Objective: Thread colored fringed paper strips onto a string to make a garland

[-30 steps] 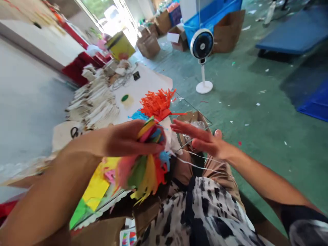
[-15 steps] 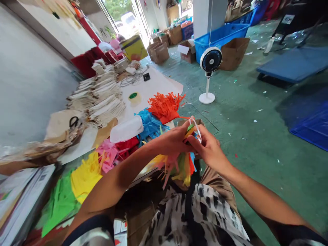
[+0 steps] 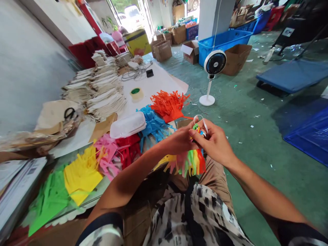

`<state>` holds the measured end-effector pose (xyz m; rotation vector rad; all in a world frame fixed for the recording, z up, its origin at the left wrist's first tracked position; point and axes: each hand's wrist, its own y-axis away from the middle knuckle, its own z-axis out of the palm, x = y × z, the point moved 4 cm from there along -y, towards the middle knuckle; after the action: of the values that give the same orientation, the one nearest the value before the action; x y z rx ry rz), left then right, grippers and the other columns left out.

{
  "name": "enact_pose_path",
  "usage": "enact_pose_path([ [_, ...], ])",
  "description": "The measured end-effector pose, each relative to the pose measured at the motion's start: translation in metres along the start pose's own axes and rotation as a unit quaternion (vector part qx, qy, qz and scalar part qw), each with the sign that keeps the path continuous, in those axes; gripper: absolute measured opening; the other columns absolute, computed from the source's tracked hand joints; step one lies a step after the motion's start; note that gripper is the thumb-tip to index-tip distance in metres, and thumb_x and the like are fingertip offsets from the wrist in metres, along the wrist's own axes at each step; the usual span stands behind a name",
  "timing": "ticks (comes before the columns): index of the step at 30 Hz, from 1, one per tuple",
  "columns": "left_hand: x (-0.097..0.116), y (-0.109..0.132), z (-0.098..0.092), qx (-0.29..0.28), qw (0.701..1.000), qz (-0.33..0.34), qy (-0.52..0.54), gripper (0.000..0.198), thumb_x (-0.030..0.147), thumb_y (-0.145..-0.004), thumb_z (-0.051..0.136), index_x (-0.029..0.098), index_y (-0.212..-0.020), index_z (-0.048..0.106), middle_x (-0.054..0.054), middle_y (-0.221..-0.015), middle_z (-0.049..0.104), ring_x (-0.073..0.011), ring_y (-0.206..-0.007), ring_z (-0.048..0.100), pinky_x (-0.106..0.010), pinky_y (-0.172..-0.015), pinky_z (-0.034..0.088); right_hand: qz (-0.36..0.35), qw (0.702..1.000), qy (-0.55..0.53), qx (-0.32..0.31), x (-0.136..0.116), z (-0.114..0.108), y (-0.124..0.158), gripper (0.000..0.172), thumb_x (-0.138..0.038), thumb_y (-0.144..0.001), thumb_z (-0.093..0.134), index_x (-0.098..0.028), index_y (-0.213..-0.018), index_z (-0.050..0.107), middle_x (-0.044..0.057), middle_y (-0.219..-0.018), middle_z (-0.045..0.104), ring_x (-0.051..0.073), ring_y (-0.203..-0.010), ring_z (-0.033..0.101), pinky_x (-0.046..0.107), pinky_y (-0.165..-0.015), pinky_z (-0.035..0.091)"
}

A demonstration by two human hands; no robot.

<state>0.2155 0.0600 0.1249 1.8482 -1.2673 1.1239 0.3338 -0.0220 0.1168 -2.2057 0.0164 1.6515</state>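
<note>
Above my lap, my left hand (image 3: 183,139) is closed round the gathered top of a multicoloured paper tassel (image 3: 191,162). Its fringed strips in yellow, pink, green and red hang below my fingers. My right hand (image 3: 214,141) pinches the same rolled top from the right, thumb on the coloured end. A white ribbon loop (image 3: 201,119) stands up out of the top between both hands. Just beyond them lie stacks of fringed paper: orange (image 3: 167,106), blue (image 3: 153,124), dark red (image 3: 129,150), pink (image 3: 107,153), yellow (image 3: 83,172) and green (image 3: 50,196).
A clear plastic box (image 3: 128,125) and a tape roll (image 3: 136,94) sit on the table (image 3: 164,80). Bundled off-white stacks (image 3: 106,90) line its left side. A white fan (image 3: 215,63) stands on the green floor, near cardboard boxes (image 3: 162,50) and a blue tub (image 3: 222,37).
Both hands have shifted slightly right with the tassel. The tassel has turned, so more green, yellow and red strips show below, and its coloured rolled end is more visible.
</note>
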Motion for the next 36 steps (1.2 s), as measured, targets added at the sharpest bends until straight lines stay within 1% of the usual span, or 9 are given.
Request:
enact_pose_path([
  [4, 0.008, 0.007, -0.009, -0.051, 0.993, 0.000, 0.104, 0.071, 0.039, -0.070, 0.092, 0.019, -0.133, 0.065, -0.005, -0.118, 0.070, -0.0227, -0.110, 0.064, -0.032, -0.098, 0.053, -0.016, 0.999, -0.031, 0.021, -0.012, -0.012, -0.006, 0.036, -0.045, -0.094, 0.075, -0.023, -0.075, 0.054, -0.004, -0.065, 0.047, 0.012, -0.060, 0.038, 0.029, -0.058, 0.030],
  [8, 0.004, 0.012, -0.005, -0.098, 0.973, -0.076, 0.194, 0.077, 0.041, -0.067, 0.095, 0.019, -0.135, 0.066, -0.006, -0.108, 0.074, -0.0225, -0.095, 0.071, -0.032, -0.083, 0.058, -0.026, 0.999, -0.036, 0.027, -0.025, -0.019, -0.006, 0.036, -0.044, -0.092, 0.077, -0.023, -0.074, 0.054, -0.004, -0.063, 0.046, 0.012, -0.058, 0.037, 0.030, -0.057, 0.030],
  [10, -0.001, 0.012, 0.000, -0.100, 0.964, -0.083, 0.233, 0.079, 0.040, -0.066, 0.096, 0.018, -0.135, 0.067, -0.008, -0.114, 0.075, -0.0256, -0.100, 0.073, -0.036, -0.089, 0.059, -0.036, 0.999, -0.019, 0.032, -0.031, -0.023, -0.006, 0.036, -0.045, -0.092, 0.077, -0.023, -0.074, 0.055, -0.004, -0.062, 0.045, 0.012, -0.058, 0.036, 0.030, -0.057, 0.030],
  [14, -0.018, 0.020, -0.022, -0.007, 0.961, 0.014, 0.274, 0.081, 0.039, -0.066, 0.096, 0.025, -0.141, 0.066, -0.011, -0.151, 0.062, -0.0317, -0.143, 0.056, -0.041, -0.118, 0.048, -0.072, 0.994, 0.049, 0.067, -0.039, -0.040, -0.010, 0.038, -0.050, -0.093, 0.075, -0.023, -0.073, 0.055, -0.003, -0.063, 0.044, 0.013, -0.059, 0.034, 0.031, -0.057, 0.028],
  [19, -0.036, 0.060, -0.092, 0.121, 0.954, 0.045, 0.272, 0.082, 0.062, -0.081, 0.078, 0.031, -0.153, 0.055, -0.013, -0.162, 0.052, -0.0369, -0.143, 0.057, -0.040, -0.093, 0.064, -0.097, 0.991, 0.080, 0.039, -0.047, -0.053, -0.017, 0.039, -0.052, -0.093, 0.074, -0.024, -0.076, 0.054, -0.003, -0.064, 0.042, 0.013, -0.060, 0.035, 0.031, -0.057, 0.027],
  [22, -0.016, 0.067, -0.111, 0.164, 0.975, 0.021, 0.148, 0.069, 0.057, -0.088, 0.074, 0.029, -0.150, 0.059, -0.012, -0.157, 0.057, -0.0354, -0.146, 0.054, -0.043, -0.102, 0.061, -0.123, 0.986, 0.113, -0.015, -0.057, -0.045, -0.019, 0.036, -0.048, -0.096, 0.071, -0.024, -0.077, 0.052, -0.003, -0.065, 0.044, 0.013, -0.060, 0.036, 0.031, -0.057, 0.028],
  [25, 0.022, 0.048, -0.086, 0.067, 0.990, 0.085, 0.095, 0.094, 0.052, -0.066, 0.095, 0.031, -0.151, 0.059, -0.006, -0.161, 0.054, -0.0361, -0.157, 0.039, -0.051, -0.124, 0.043, -0.152, 0.977, 0.130, -0.068, -0.069, -0.030, -0.018, 0.030, -0.041, -0.099, 0.066, -0.024, -0.079, 0.053, -0.003, -0.068, 0.047, 0.013, -0.061, 0.038, 0.031, -0.059, 0.031],
  [29, 0.026, 0.019, -0.029, -0.097, 0.984, 0.010, 0.152, 0.096, 0.045, -0.058, 0.100, 0.027, -0.145, 0.063, -0.008, -0.139, 0.070, -0.0354, -0.130, 0.066, -0.048, -0.108, 0.056, -0.163, 0.979, 0.108, -0.047, -0.074, -0.025, -0.017, 0.026, -0.038, -0.101, 0.066, -0.024, -0.082, 0.055, -0.002, -0.070, 0.050, 0.013, -0.062, 0.042, 0.031, -0.060, 0.034],
  [36, -0.025, 0.024, 0.024, -0.049, 0.930, -0.070, 0.356, 0.076, 0.036, -0.055, 0.098, 0.026, -0.125, 0.072, -0.004, -0.110, 0.079, -0.0303, -0.098, 0.075, -0.041, -0.089, 0.060, -0.057, 0.997, 0.018, -0.053, -0.040, -0.021, -0.011, 0.031, -0.048, -0.098, 0.071, -0.026, -0.088, 0.053, -0.005, -0.062, 0.054, 0.012, -0.047, 0.045, 0.030, -0.049, 0.031],
])
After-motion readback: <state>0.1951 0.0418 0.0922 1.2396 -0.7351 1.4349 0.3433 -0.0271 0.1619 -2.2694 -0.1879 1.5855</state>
